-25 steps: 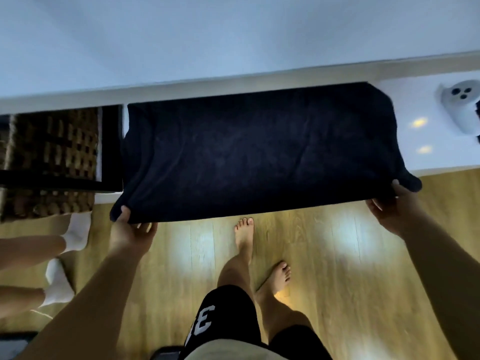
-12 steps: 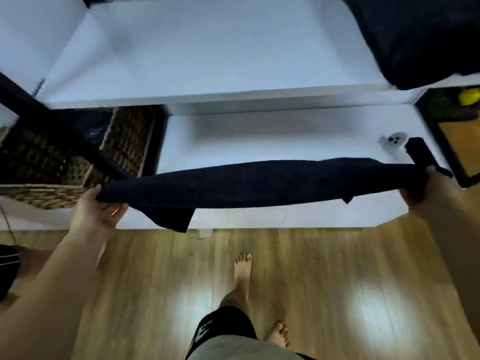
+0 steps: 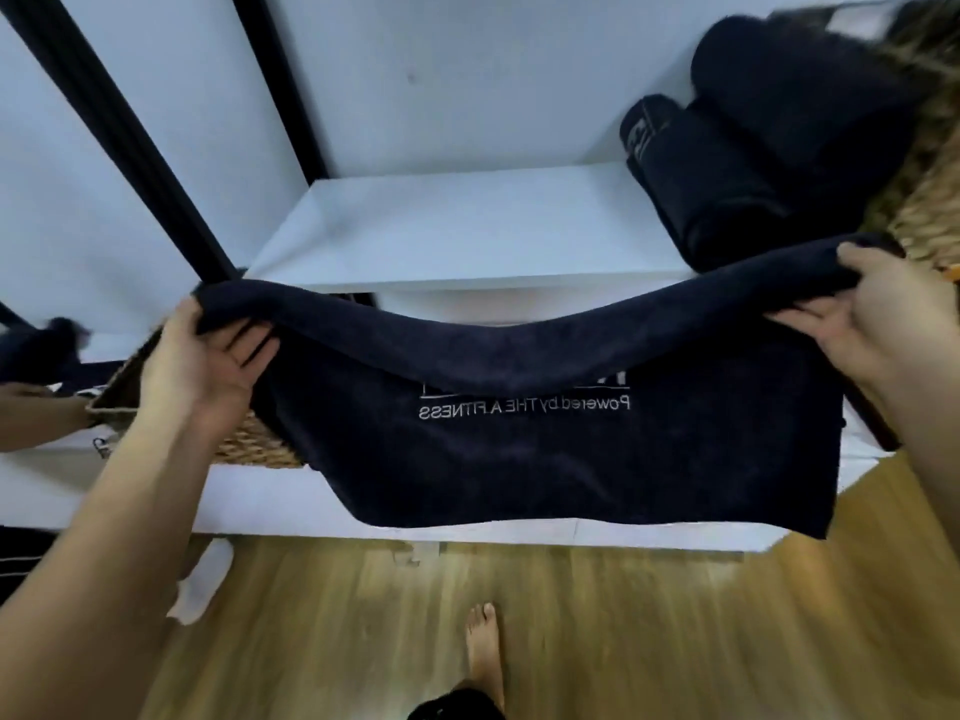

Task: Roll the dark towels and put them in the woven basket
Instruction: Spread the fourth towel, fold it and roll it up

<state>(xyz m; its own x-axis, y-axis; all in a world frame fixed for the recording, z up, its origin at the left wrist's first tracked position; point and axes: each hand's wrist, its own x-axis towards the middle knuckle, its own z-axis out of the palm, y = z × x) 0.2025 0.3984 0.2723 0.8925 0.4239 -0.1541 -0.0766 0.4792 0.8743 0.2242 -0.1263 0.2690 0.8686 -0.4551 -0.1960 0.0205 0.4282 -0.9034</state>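
A dark navy towel (image 3: 545, 459) with mirrored white lettering hangs stretched in the air in front of the white shelf. My left hand (image 3: 208, 356) grips its upper left corner and my right hand (image 3: 883, 319) grips its upper right corner. The top edge is folded over toward me. Several rolled dark towels (image 3: 753, 148) lie in a woven basket (image 3: 930, 200) at the upper right. Another woven basket (image 3: 249, 444) stands on the lower shelf at the left, partly hidden behind my left forearm and the towel.
A white shelf board (image 3: 467, 226) sits behind the towel, with black frame bars (image 3: 130, 148) at the left. Another person's hand (image 3: 47, 413) holds dark cloth at the far left. Below is a wooden floor (image 3: 623, 641) with my bare foot (image 3: 483, 652).
The towel has been lifted off the shelf and now hangs between my hands with its lettering showing. The view has tilted up, bringing the upper-right basket with rolled towels into sight.
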